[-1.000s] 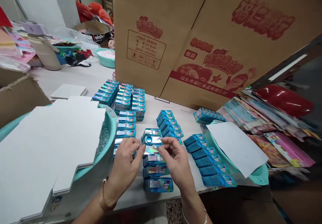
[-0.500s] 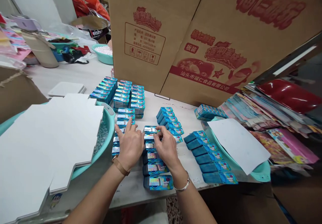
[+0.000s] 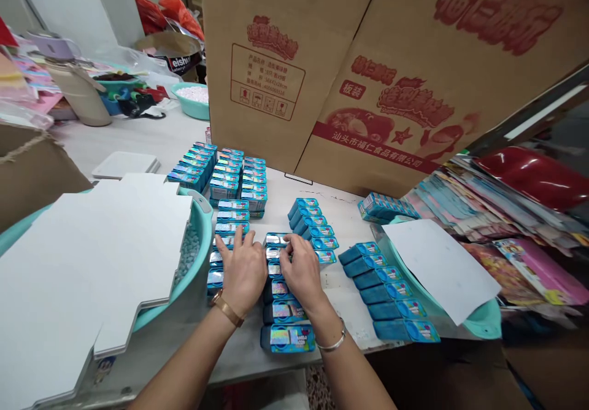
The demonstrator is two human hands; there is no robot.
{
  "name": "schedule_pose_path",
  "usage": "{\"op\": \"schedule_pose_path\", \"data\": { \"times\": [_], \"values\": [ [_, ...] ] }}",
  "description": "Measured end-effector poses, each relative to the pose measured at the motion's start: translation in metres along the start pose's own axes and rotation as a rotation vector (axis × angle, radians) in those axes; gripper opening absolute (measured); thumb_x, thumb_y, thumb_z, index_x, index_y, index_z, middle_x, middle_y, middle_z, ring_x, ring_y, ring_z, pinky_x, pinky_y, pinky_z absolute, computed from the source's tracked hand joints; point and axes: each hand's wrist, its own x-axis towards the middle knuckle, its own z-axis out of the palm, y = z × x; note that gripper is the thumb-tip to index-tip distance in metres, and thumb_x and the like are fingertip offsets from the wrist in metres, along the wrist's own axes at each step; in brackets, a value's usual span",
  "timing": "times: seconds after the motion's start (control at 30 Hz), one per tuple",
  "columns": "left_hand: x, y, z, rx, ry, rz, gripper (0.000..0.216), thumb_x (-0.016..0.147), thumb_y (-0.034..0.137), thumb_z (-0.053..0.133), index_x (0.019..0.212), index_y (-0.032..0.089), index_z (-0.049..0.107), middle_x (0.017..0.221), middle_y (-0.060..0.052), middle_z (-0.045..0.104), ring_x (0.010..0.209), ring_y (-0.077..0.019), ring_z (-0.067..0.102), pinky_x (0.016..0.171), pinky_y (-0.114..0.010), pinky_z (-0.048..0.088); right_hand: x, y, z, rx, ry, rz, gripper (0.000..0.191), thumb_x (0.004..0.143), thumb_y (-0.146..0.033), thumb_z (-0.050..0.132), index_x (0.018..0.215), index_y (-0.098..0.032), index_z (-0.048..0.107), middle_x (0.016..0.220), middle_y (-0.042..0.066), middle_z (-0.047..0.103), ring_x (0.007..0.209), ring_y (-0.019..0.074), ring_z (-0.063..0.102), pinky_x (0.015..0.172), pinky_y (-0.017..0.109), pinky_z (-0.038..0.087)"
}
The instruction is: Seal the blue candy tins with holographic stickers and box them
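Small blue candy boxes stand in rows on a white table. My left hand [image 3: 243,270] lies with fingers apart over the left row [image 3: 233,215], its edge close to the middle row. At the far end of the middle row [image 3: 289,338], the curled fingers of my right hand [image 3: 301,272] press together against a box [image 3: 275,239] with a shiny strip on top. Its fingertips partly hide that box. Another short row [image 3: 317,231] leans just beyond my right hand, and one more row [image 3: 389,293] leans farther right.
White card sheets [image 3: 115,232] cover a teal tub [image 3: 205,238] of small blue pieces at left. A large cardboard carton [image 3: 317,48] rises behind the boxes. At right, white paper [image 3: 437,263] lies over another teal tub [image 3: 488,324]. Stacked boxes [image 3: 225,170] stand at the back.
Both hands stay at the same rows. My right fingers have curled in a little more, and my left fingers have shifted slightly. A person's fingers by the far bowl are out of sight now.
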Motion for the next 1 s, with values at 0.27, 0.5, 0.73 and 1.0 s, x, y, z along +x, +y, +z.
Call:
{"op": "schedule_pose_path", "data": {
  "times": [0.27, 0.5, 0.73, 1.0],
  "values": [
    [0.002, 0.008, 0.002, 0.117, -0.032, 0.011, 0.037, 0.090, 0.005, 0.037, 0.113, 0.008, 0.067, 0.126, -0.021, 0.062, 0.139, -0.0428, 0.035, 0.110, -0.073, 0.016, 0.000, 0.003, 0.006, 0.059, 0.037, 0.003, 0.034, 0.083, -0.007, 0.044, 0.109, -0.019, 0.061, 0.109, 0.010, 0.054, 0.099, 0.0239, 0.058, 0.086, 0.035, 0.048],
    [0.000, -0.004, -0.009, -0.093, 0.054, 0.126, 0.045, 0.092, 0.006, 0.035, 0.130, 0.016, 0.057, 0.136, -0.014, 0.061, 0.143, -0.0347, 0.034, 0.115, -0.066, 0.014, -0.020, 0.010, -0.033, 0.209, 0.188, -0.002, 0.025, 0.090, -0.013, 0.043, 0.106, -0.018, 0.061, 0.108, 0.009, 0.058, 0.099, 0.0196, 0.060, 0.090, 0.032, 0.050],
    [0.044, 0.017, -0.010, -0.217, -0.123, 0.187, 0.048, 0.100, 0.043, 0.036, 0.130, 0.013, 0.057, 0.132, -0.017, 0.062, 0.126, -0.0311, 0.054, 0.107, -0.045, 0.037, -0.159, 0.041, -0.008, 0.749, 0.191, 0.214, 0.076, 0.084, -0.043, 0.067, 0.148, -0.024, 0.031, 0.144, 0.014, 0.049, 0.134, 0.0295, 0.047, 0.107, 0.044, 0.044],
    [0.079, 0.032, 0.019, -0.052, -0.378, 0.187, 0.039, 0.095, 0.049, 0.053, 0.108, 0.014, 0.066, 0.109, -0.009, 0.069, 0.103, -0.0239, 0.065, 0.097, -0.048, 0.047, -0.155, 0.043, 0.050, 0.628, 0.027, 0.169, 0.079, 0.080, -0.029, 0.068, 0.152, -0.022, 0.034, 0.149, 0.013, 0.047, 0.139, 0.0319, 0.042, 0.116, 0.047, 0.031]
  ]
}}
